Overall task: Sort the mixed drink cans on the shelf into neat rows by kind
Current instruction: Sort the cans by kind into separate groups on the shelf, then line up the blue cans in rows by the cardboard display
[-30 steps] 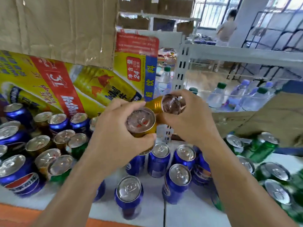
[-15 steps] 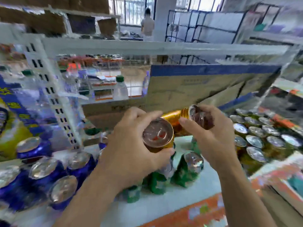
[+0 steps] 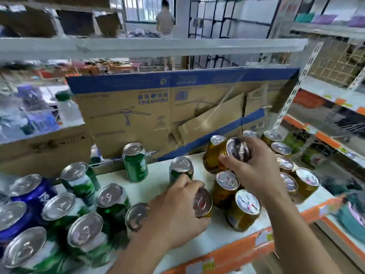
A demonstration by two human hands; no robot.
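My left hand [image 3: 175, 212] grips a gold can [image 3: 202, 202] low over the white shelf [image 3: 158, 186], next to a group of upright gold cans [image 3: 245, 212]. My right hand [image 3: 254, 171] holds a second gold can [image 3: 217, 157], tilted on its side above that group. More gold cans [image 3: 282, 149] stand in rows at the right end. Green cans [image 3: 136, 163] stand in the middle and crowd the left front. Blue cans [image 3: 33, 192] sit at the far left.
A brown and blue cardboard box [image 3: 158, 113] leans behind the cans. A white upright post [image 3: 290, 99] bounds the shelf on the right, and an upper shelf beam [image 3: 150, 46] crosses overhead. The front edge carries an orange strip [image 3: 237, 252]. A person [image 3: 165, 18] stands far back.
My view has swung right from the blue cans to the gold group. Both hands carried their gold cans along and came lower; the left hand's can now sits close to the shelf.
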